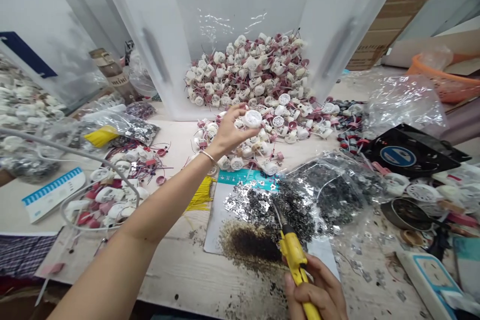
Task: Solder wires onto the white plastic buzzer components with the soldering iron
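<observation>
My left hand (229, 132) reaches out over the table and pinches a small round white plastic part (252, 118) at the near edge of a big pile of white and pink parts (258, 80) with thin wires. My right hand (318, 292) grips the yellow handle of a soldering iron (292, 255) near the table's front edge. Its tip points at a heap of small shiny metal pieces (262, 205) on a grey mat (215, 225) with a scorched dark patch.
A tipped clear plastic bin (240, 5) backs the pile. Finished parts lie in a wire-ringed heap (108, 195) at left, beside yellow wires (200, 195). A clear bag of metal pieces (337, 195), a black fan (408, 152), an orange basket (446, 80) and a power strip (435, 277) crowd the right.
</observation>
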The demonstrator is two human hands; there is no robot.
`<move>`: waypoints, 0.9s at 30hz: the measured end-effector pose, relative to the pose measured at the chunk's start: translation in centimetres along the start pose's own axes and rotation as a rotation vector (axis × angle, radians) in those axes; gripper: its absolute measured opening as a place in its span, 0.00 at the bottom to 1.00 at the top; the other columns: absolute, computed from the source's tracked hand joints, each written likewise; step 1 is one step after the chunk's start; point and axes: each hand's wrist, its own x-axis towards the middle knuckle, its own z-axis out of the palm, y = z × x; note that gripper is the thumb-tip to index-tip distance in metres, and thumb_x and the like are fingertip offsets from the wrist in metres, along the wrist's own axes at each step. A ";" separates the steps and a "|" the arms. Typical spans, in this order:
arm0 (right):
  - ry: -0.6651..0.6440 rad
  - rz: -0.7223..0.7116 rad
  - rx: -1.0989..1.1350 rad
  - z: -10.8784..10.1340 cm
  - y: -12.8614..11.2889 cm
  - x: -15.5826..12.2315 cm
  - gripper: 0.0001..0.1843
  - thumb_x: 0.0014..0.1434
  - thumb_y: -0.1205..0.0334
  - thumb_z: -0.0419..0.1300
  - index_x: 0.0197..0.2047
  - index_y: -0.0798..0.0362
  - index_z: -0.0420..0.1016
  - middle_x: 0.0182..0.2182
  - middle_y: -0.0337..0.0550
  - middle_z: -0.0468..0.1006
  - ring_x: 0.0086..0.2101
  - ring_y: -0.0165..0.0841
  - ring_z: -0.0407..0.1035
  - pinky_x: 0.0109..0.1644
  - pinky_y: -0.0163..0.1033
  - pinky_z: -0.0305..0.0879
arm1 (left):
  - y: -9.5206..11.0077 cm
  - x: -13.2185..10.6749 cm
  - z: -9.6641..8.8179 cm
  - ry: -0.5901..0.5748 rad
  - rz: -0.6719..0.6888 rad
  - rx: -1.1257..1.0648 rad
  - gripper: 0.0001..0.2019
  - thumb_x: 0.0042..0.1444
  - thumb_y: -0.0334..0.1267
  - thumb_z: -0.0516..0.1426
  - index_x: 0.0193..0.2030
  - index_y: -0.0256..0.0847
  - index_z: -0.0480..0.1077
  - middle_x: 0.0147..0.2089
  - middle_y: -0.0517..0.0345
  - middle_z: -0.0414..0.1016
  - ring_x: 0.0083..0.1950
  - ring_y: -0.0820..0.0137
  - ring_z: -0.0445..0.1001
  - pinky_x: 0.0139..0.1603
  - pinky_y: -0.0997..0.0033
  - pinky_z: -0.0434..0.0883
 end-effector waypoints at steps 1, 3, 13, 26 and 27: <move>-0.010 -0.040 -0.001 -0.2 0.3 0.1 0.14 0.53 0.70 0.63 0.22 0.52 0.62 0.46 0.44 0.71 0.38 0.29 0.75 0.37 0.30 0.71 | 0.3 -0.6 -0.8 0.093 -0.025 -0.029 0.17 0.55 0.43 0.58 0.48 0.35 0.66 0.60 0.43 0.64 0.61 0.62 0.63 0.56 0.60 0.65; -0.021 -0.125 0.014 -0.6 0.9 0.4 0.14 0.52 0.71 0.62 0.23 0.52 0.61 0.46 0.45 0.71 0.37 0.30 0.76 0.34 0.30 0.72 | 1.4 -2.3 -2.4 0.179 -0.025 -0.079 0.17 0.55 0.43 0.58 0.48 0.38 0.66 0.58 0.45 0.67 0.57 0.64 0.66 0.53 0.61 0.67; -0.019 0.006 0.165 0.6 0.2 0.0 0.13 0.51 0.73 0.63 0.25 0.52 0.61 0.46 0.44 0.69 0.44 0.30 0.72 0.40 0.33 0.72 | 8.7 -16.4 -3.3 -0.743 -0.143 0.204 0.14 0.49 0.47 0.59 0.31 0.37 0.70 0.25 0.55 0.73 0.27 0.65 0.71 0.35 0.62 0.70; -0.216 -0.228 0.091 1.9 0.0 -0.5 0.11 0.51 0.75 0.63 0.27 0.53 0.65 0.49 0.44 0.66 0.44 0.28 0.71 0.40 0.31 0.73 | 2.6 -22.4 -8.5 -0.546 -0.388 0.405 0.12 0.64 0.32 0.48 0.38 0.38 0.74 0.37 0.50 0.75 0.40 0.63 0.73 0.44 0.63 0.69; -0.230 -0.250 0.106 2.2 -0.1 -0.3 0.11 0.51 0.76 0.63 0.27 0.54 0.65 0.50 0.44 0.66 0.44 0.28 0.71 0.41 0.31 0.74 | 2.3 -22.8 -8.4 -0.593 -0.385 0.407 0.12 0.63 0.30 0.48 0.38 0.38 0.74 0.37 0.51 0.74 0.40 0.64 0.73 0.44 0.64 0.69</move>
